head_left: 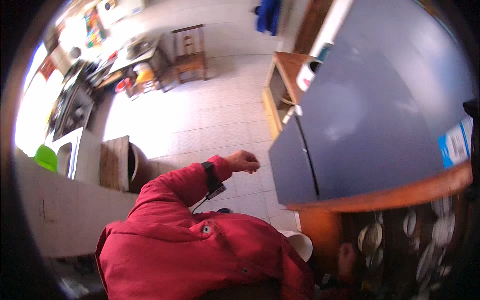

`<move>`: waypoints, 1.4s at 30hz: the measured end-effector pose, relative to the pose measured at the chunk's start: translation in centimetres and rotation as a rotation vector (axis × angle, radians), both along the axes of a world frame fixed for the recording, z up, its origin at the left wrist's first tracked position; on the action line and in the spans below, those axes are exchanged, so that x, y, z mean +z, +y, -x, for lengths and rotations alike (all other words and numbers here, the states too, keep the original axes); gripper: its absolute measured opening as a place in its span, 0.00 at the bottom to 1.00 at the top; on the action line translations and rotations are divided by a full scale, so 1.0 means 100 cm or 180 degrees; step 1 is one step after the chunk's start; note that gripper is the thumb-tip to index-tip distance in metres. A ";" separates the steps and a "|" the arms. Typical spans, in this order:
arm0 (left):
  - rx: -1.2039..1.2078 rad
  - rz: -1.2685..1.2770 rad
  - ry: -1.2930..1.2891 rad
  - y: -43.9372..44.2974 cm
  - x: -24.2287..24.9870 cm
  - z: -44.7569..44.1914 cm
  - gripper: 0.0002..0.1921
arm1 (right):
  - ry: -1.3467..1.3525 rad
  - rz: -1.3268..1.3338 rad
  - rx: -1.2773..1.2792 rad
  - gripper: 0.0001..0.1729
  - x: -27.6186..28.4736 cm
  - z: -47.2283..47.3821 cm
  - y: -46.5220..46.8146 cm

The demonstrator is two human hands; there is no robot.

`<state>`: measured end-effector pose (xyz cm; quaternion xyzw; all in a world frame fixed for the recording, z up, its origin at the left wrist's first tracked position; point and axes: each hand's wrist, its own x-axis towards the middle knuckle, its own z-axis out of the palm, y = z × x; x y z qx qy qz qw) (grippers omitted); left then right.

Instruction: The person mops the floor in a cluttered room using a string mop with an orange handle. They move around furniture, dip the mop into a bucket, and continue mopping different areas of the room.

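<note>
My left hand (243, 162) hangs over the tiled floor, its fingers loosely bent and nothing seen in them. A black strap (211, 176) with a small device is around that red sleeve. At the lower right, my right hand (346, 258) is blurred in front of a dark wooden cabinet (320, 232). Pale bowls (370, 239) and other dishes show inside it, smeared by motion. Whether the right hand touches or holds anything there is hidden by blur. Beside my jacket is a white round container (300, 243), partly covered.
A large grey-blue refrigerator (356, 112) stands to the right, above the cabinet's wooden edge. Behind it is a low wooden cabinet (287, 75) with a white mug-like container (307, 75). A wooden chair (190, 60), stove counter (135, 56) and large jar with a board (114, 163) lie farther left.
</note>
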<state>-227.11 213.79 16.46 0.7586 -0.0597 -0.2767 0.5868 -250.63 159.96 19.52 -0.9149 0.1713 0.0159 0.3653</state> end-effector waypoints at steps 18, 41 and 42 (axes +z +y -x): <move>0.1560 -0.0596 -0.0132 0.170 0.004 0.135 0.11 | 0.2110 -0.0512 0.1937 0.17 -0.155 -0.166 0.212; 0.2801 -0.0355 0.0244 0.420 0.002 0.158 0.12 | 0.2124 -0.0313 0.3326 0.17 -0.155 -0.339 0.593; 0.2864 -0.0298 0.0204 0.430 0.001 0.157 0.12 | 0.2126 -0.0294 0.3329 0.17 -0.156 -0.347 0.606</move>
